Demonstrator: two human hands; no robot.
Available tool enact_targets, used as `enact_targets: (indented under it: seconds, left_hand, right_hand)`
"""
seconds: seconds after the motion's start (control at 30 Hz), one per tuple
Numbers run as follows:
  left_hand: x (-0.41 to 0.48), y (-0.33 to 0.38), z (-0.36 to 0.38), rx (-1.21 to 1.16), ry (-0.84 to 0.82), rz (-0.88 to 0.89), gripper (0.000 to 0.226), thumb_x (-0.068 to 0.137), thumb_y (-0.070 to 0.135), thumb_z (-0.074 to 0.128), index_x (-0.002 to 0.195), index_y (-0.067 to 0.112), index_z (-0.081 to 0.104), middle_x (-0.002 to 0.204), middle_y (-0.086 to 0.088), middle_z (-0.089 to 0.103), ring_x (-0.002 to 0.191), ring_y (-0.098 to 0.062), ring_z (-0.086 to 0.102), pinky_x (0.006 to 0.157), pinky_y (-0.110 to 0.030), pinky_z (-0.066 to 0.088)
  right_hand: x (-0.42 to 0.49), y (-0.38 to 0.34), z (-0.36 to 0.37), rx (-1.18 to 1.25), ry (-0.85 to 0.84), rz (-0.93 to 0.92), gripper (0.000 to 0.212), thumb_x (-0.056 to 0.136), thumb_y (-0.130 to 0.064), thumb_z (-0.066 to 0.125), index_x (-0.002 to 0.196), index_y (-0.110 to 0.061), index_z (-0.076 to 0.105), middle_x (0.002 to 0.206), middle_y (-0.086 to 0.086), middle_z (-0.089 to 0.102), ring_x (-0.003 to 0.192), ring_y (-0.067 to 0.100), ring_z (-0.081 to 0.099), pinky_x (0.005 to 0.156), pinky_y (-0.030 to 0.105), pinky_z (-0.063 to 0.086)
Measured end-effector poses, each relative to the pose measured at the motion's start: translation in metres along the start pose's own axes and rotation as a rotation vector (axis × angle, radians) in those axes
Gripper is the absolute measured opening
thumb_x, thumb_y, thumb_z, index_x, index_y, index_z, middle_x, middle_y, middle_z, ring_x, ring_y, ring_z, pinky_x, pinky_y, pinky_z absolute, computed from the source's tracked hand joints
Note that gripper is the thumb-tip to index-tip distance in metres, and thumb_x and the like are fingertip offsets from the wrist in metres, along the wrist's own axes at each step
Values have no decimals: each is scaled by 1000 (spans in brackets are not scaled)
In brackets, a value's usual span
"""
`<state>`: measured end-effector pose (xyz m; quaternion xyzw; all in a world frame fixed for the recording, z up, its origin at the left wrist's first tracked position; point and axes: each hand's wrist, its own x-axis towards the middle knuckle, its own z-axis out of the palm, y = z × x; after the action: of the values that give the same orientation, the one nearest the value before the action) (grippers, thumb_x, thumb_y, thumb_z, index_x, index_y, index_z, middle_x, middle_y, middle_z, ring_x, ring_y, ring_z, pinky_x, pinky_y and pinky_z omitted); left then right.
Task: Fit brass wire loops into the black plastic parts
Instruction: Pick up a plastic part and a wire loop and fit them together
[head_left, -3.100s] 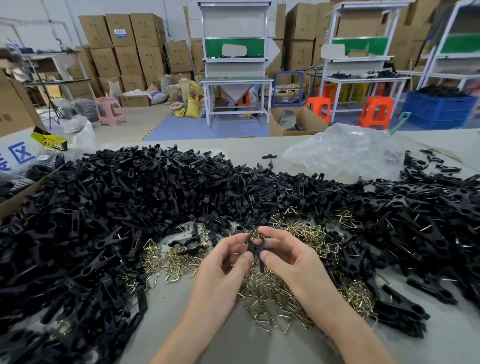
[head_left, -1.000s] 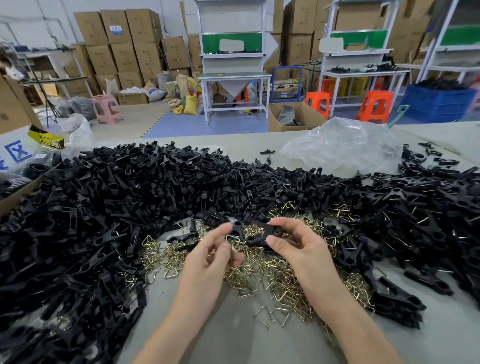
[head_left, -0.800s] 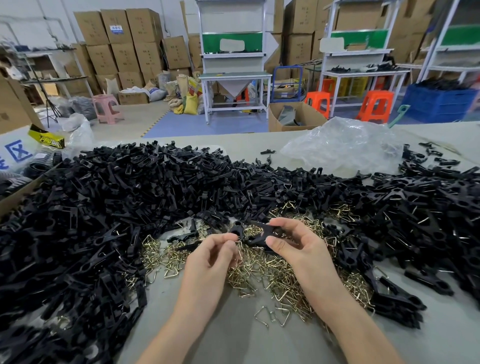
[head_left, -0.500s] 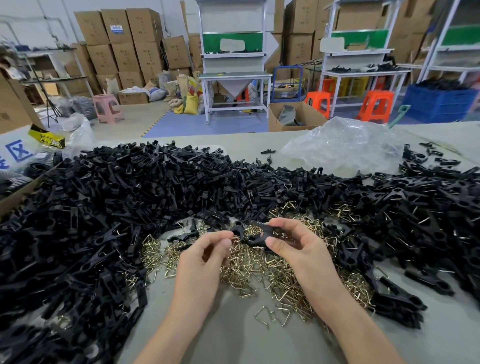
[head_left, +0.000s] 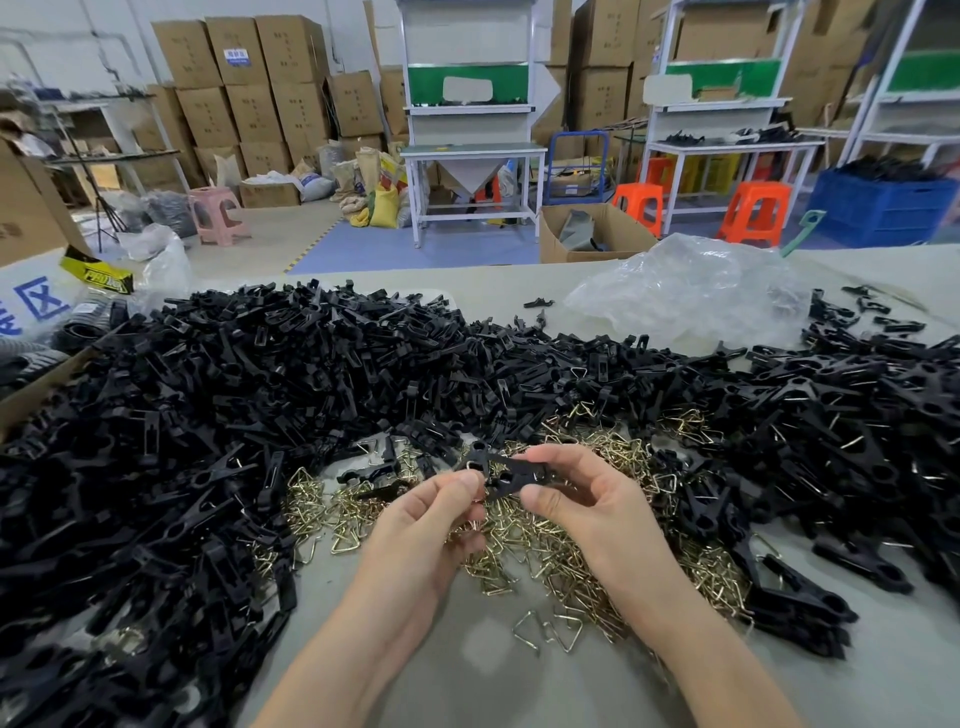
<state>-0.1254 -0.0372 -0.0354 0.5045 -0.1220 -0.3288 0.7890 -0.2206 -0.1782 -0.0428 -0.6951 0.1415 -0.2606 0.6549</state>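
At the near centre of the grey table (head_left: 467, 675), both hands work raised above the heap of triangular brass wire loops (head_left: 550, 556). The right hand (head_left: 587, 501) pinches a flat black plastic part with round holes (head_left: 511, 475) between thumb and fingers. It is held level and end-on toward the left hand, presumably to present its seat for fitting. The left hand (head_left: 431, 519) has thumb and forefinger closed on what appears to be one brass wire loop (head_left: 475, 521), largely hidden by the fingertips, at the part's near end. Seating is not confirmed. Stock is banked within reach: the large pile of loose black plastic parts (head_left: 234, 405) wraps left, rear and right. Open surface exists only toward the near edge, between the forearms. A crumpled clear plastic bag (head_left: 691, 296) occupies the far right. Sideways sweeps risk scattering stock.
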Motion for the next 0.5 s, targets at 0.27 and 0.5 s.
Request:
enact_targets:
  seconds: [0.27,0.5]
  left_hand:
    - [-3,-2,3,-39,-50,-56,20,65,27,77,80,15,81,87,-2,71,73,-11,59,65,-25,51]
    - [-6,2,2,-73,-161,-81,23,68,27,77,86,15,81,98,-5,74,77,-11,64,68,-27,54]
  right_hand:
    - [-1,2,1,60,-40,38,34,87,-8,76,103,-38,74,104,-1,77,102,14,70,90,25,53]
    - [1,7,1,191,-57,84,33,77,-24,80,109,-31,74,108,6,76,108,30,69,99,40,53]
